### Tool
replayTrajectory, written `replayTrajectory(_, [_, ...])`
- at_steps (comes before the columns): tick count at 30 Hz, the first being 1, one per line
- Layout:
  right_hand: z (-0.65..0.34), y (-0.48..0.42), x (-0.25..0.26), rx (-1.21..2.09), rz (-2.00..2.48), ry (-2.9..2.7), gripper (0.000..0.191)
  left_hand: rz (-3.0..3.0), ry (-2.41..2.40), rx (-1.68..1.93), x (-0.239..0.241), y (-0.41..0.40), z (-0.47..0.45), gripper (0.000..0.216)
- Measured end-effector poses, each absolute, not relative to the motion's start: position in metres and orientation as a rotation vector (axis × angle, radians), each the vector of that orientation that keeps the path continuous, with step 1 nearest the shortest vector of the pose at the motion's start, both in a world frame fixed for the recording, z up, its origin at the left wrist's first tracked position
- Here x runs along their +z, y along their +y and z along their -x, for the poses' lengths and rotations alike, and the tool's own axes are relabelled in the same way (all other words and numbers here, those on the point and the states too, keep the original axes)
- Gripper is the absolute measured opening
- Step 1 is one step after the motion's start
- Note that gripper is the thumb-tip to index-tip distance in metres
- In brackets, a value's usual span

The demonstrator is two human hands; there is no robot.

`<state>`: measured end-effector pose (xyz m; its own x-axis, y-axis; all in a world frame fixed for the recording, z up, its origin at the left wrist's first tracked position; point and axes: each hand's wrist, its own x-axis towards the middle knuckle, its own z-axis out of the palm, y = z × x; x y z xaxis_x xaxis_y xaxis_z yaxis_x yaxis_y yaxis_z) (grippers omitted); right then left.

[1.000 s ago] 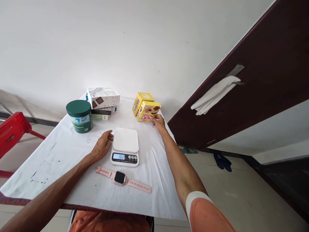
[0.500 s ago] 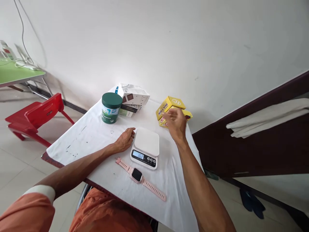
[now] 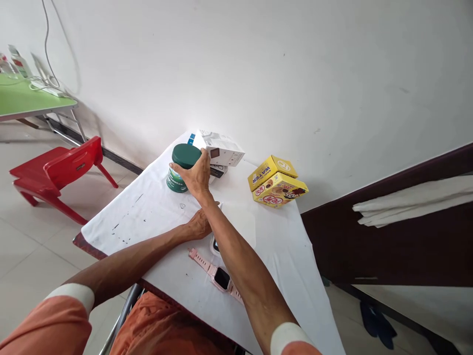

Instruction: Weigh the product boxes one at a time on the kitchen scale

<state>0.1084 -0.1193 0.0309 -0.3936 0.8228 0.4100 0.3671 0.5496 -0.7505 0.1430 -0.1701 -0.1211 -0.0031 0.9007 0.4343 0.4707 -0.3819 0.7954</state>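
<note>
Half a second on, the right hand (image 3: 194, 175) is off the yellow boxes (image 3: 277, 187) — it now reaches across to the tub (image 3: 185, 154) at the counter's (image 3: 148, 217) far left. Its fingers are spread round the tub's right side, thumb across its front — grip unclear. The left hand (image 3: 199, 225) lies beside the scale (image 3: 240, 227), fingers loose.

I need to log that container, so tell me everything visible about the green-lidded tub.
The round tub stands upright on the white tablecloth, near its far end, beside stacked boxes. Dark green lid, seemingly plastic, closed; green-and-white label with unreadable print. The right hand wraps its right side, thumb across the front.
</note>
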Motion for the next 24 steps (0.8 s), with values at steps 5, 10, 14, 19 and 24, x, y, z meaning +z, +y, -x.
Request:
replayTrajectory(5, [-0.136,-0.118,0.046,0.766,0.947,-1.933,0.101,-1.973,1.41,1.357,-0.116,-0.168,-0.145,0.04])
replayTrajectory(10, [-0.197,-0.117,0.081,0.668,0.857,-1.82,0.091,-1.863,1.449,1.342,-0.098,-0.176,-0.145,0.051])
replayTrajectory(14, [-0.263,-0.12,0.099,0.542,0.86,-1.811,0.085,-1.832,1.49,1.264,-0.088,-0.181,-0.142,0.043])
replayTrajectory(19, [-0.335,-0.131,0.095,0.437,1.026,-1.835,0.086,-1.846,1.481,1.241,-0.085,-0.182,-0.139,0.047])
replayTrajectory(24, [-0.363,-0.137,0.079,0.436,1.107,-1.854,0.085,-1.851,1.508,1.266,-0.084,-0.183,-0.138,0.055])
